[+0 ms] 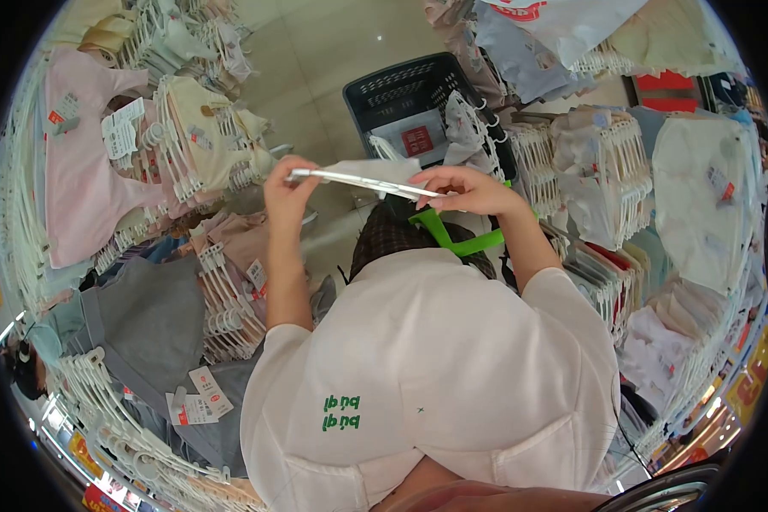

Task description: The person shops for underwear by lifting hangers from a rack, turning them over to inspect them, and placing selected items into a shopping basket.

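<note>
Hanger (pixel 358 181) is lying in the air, its long axis running left to right, slightly slanting; left hand (pixel 288 183) is pinching its left end, right hand (pixel 469 191) is gripping near its right end, basket (pixel 392 88) showing beyond

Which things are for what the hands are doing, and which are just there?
Part of the job:
- left hand and right hand
- white hanger they hold
- probably the black basket; I can't be sure

Just there:
- pink top
- grey garment
- bright green strap
</note>
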Available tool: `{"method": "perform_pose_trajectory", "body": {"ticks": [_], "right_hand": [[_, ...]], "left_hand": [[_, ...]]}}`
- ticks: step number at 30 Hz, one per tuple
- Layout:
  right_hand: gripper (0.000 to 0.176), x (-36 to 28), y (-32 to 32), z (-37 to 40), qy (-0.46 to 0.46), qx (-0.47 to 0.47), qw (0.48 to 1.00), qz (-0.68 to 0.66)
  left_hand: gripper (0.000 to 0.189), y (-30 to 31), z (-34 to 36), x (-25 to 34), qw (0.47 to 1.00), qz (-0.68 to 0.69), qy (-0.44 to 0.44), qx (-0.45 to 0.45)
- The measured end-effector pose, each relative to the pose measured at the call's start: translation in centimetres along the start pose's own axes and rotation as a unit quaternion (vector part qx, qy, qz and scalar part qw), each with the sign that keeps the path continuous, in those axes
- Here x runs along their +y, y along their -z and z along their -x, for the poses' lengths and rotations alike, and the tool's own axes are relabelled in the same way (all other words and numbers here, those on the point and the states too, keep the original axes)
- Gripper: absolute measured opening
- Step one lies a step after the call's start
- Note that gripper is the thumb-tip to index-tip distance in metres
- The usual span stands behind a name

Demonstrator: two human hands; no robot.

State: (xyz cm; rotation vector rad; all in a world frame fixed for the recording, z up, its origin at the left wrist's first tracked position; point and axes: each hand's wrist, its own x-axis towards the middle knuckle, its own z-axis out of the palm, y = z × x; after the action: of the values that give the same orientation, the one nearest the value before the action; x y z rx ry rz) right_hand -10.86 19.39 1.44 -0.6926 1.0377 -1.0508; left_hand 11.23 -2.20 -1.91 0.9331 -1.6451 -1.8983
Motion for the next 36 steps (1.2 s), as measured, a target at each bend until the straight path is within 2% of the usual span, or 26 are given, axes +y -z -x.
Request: {"method": "perform_pose_trajectory", "body": {"ticks": [1,3,4,6,7,8,9,10,11,12,13,14,16,18,20,21,23,24,26,27,32,35,36], "right_hand": [[0.033,0.5,0.5,0.4,-0.014,0.017,1.0,0.01],[0.031,0.2,0.6,1.2,-0.027,0.086,0.996,0.017],[0.031,0.4,1.1,1.6,-0.025,0.089,0.996,0.016],[0.031,1.2,2.9,2.1,0.007,0.253,0.967,0.016],[0.031,1.3,3.2,2.0,0.008,0.255,0.967,0.014],[0.033,1.4,3.6,1.9,0.013,0.319,0.94,0.117],[0.036,1.6,4.0,1.7,0.016,0.378,0.9,0.219],[0.036,2.5,4.4,1.2,0.016,0.38,0.899,0.218],[0.04,4.3,4.7,0.2,0.025,0.396,0.859,0.323],[0.044,6.1,5.1,-0.9,0.034,0.406,0.808,0.425],[0.05,7.7,5.3,-2.3,0.048,0.379,0.797,0.468],[0.049,9.3,5.1,-3.7,0.031,0.374,0.783,0.496],[0.037,12.7,5.1,-6.7,-0.013,0.335,0.77,0.543],[0.033,16.3,5.1,-9.7,-0.031,0.31,0.777,0.547],[0.029,18.9,4.4,-12.3,-0.084,0.252,0.751,0.604],[0.029,19.8,3.9,-13.4,-0.081,0.257,0.755,0.598],[0.026,21.1,2.7,-15.2,-0.119,0.255,0.71,0.646],[0.026,21.7,2.4,-15.6,-0.119,0.258,0.715,0.639],[0.026,22.7,2.0,-15.9,-0.115,0.237,0.668,0.696],[0.028,23.1,1.7,-16.3,-0.141,0.243,0.654,0.702],[0.031,23.3,1.3,-16.5,-0.184,0.282,0.643,0.688],[0.034,22.9,1.7,-16.3,-0.18,0.243,0.651,0.696],[0.029,22.6,1.6,-16.3,-0.181,0.226,0.667,0.686]], "left_hand": [[0.021,-0.6,-1.0,-1.0,1.0,-0.001,-0.001,-0.004],[0.035,-2.2,-2.7,-3.1,1.0,-0.015,-0.005,-0.026],[0.035,-3.0,-3.1,-3.5,0.999,-0.016,-0.005,-0.03],[0.053,-4.1,-3.6,-4.5,0.994,-0.069,-0.045,0.067],[0.055,-3.7,-3.7,-5.8,0.992,-0.084,-0.007,0.089],[0.055,-2.8,-3.7,-7.0,0.993,-0.085,-0.008,0.086],[0.05,-1.6,-3.5,-8.4,0.994,-0.047,0.081,0.054],[0.045,-0.8,-3.1,-9.4,0.985,-0.008,0.169,0.022],[0.045,-0.2,-2.5,-10.6,0.985,-0.008,0.17,0.021],[0.041,0.3,-1.7,-11.4,0.976,-0.019,0.217,0.0],[0.037,0.7,-0.7,-12.1,0.964,-0.03,0.262,-0.021],[0.037,1.0,0.2,-12.7,0.964,-0.031,0.262,-0.022],[0.028,1.4,2.0,-13.7,0.938,-0.033,0.344,-0.014],[0.025,1.8,3.3,-14.6,0.934,-0.035,0.354,-0.017],[0.022,2.4,4.7,-16.0,0.929,-0.042,0.367,-0.019],[0.021,2.9,5.3,-17.0,0.925,-0.015,0.38,-0.02],[0.021,3.7,5.9,-17.2,0.918,-0.001,0.396,-0.023],[0.019,4.0,6.4,-17.1,0.914,-0.003,0.405,-0.02],[0.018,4.5,7.2,-17.1,0.908,-0.008,0.418,-0.018],[0.016,4.8,7.5,-17.0,0.907,-0.014,0.42,-0.011],[0.012,5.4,8.4,-17.4,0.906,-0.027,0.422,-0.003],[0.011,5.4,8.5,-18.3,0.907,-0.01,0.421,-0.018],[0.012,5.1,8.4,-18.1,0.904,-0.02,0.426,-0.013]]}}
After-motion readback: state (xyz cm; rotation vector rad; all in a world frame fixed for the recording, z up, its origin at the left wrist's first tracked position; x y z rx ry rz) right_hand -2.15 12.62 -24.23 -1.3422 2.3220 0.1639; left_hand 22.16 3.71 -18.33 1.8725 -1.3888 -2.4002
